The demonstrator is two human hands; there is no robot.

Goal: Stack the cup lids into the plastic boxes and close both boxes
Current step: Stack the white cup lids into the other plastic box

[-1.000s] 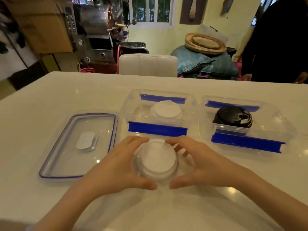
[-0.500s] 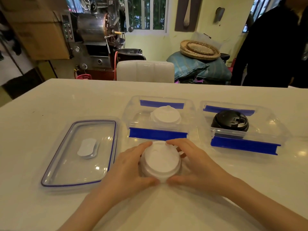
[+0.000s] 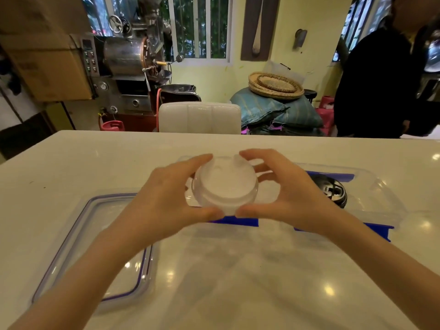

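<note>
White glossy table (image 3: 238,270) with ceiling-light reflections. On it: a flat clear box lid with blue seal (image 3: 114,246) at left, a clear plastic box with blue latch (image 3: 234,220) at centre, largely hidden, and a second clear box (image 3: 381,201) at right, open.

Box lid (image 3: 114,236): on counter (image 3: 238,282), far left.
Two boxes: side by side, right of it.
Right box (image 3: 381,186): holds a cup lid (image 3: 332,190).
Chair (image 3: 199,117): behind counter.
</note>
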